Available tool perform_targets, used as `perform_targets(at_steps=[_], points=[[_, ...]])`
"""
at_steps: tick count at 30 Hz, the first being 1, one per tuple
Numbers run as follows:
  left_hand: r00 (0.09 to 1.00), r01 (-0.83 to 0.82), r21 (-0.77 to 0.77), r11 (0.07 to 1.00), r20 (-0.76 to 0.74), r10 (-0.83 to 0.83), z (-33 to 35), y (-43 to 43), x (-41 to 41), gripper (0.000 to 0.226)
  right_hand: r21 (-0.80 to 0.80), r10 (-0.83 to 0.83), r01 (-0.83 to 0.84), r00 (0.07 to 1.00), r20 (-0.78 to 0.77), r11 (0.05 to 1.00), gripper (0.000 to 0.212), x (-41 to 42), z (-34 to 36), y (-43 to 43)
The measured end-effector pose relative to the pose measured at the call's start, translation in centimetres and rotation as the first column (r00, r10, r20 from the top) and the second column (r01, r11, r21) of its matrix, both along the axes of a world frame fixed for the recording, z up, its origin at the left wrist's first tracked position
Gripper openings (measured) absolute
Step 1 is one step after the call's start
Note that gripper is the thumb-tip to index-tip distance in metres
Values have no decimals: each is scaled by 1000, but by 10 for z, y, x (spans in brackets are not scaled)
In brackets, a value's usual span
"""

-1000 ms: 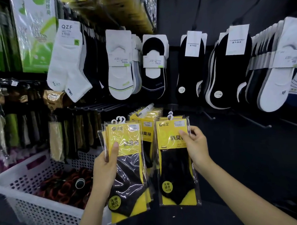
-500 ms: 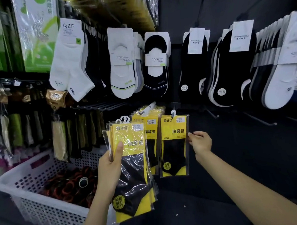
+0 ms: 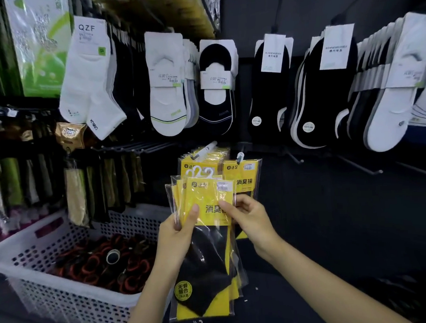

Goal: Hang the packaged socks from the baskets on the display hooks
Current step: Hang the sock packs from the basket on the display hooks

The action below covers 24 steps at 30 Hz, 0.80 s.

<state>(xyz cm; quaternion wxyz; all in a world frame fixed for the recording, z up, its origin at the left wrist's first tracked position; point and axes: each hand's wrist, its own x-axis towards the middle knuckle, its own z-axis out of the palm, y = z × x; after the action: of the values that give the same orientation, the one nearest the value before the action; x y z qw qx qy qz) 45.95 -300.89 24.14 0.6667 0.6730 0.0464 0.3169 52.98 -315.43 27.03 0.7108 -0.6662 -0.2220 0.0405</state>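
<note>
My left hand (image 3: 179,232) grips a fanned stack of yellow-and-black packaged socks (image 3: 206,254) in clear bags with white hangers on top. My right hand (image 3: 249,217) pinches the top right edge of the front pack in that stack. Behind the stack, more of the same yellow packs (image 3: 243,176) hang on a display hook (image 3: 204,149), the front one with its white hanger visible. The white perforated basket (image 3: 51,232) stands at lower left.
The basket holds dark rolled items with red rims (image 3: 101,261). White and black socks (image 3: 167,85) hang in rows above on a dark wall. Bare hooks (image 3: 363,165) stick out at right. Green and brown packs (image 3: 105,183) hang at left.
My right hand let go of the single pack, which now hangs on the hook, and came back to the stack in my left hand, where it pinches the front pack.
</note>
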Motion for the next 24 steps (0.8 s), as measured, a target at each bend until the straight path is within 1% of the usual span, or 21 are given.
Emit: perform_targets(at_steps=[2,6,7,8,11,14,17,20,22,24], points=[[999,32,-15,999,12,-32,1,-2,0,39,17,23,-23,1000,-20,1000,20,-1,0,-4],[1000,13,-19,1000,14,-13,1,-4,-1,30,41,48,-46,997,-60,998,13,-3,-1,-11],[1000,-4,-6,1000,19,4,1,-3,-2,39,58,42,-38,996,-80,998,11,-3,-1,-13],[999,-37,22,999,12,36,2,-1,-3,48,77,30,-22,995,-95,997,10,-2,-1,-16],[993,-120,106,987,14,119,-1,8,-3,42,126,-48,56,997,-64,991,11,4,-1,-29],[981,-193,156,969,35,190,2,13,-5,50,163,-158,155,987,6,974,6,12,0,-40],[973,-232,165,959,33,230,4,19,-6,49,151,-234,224,971,48,963,5,25,7,-42],[967,-253,129,959,27,252,4,25,-7,49,78,-266,259,958,104,963,3,39,13,-36],[964,-266,116,957,19,266,4,28,-9,49,48,-278,274,956,96,961,3,48,12,-30],[959,-281,115,953,4,282,5,31,-10,49,58,-297,295,954,43,954,4,58,10,-24]])
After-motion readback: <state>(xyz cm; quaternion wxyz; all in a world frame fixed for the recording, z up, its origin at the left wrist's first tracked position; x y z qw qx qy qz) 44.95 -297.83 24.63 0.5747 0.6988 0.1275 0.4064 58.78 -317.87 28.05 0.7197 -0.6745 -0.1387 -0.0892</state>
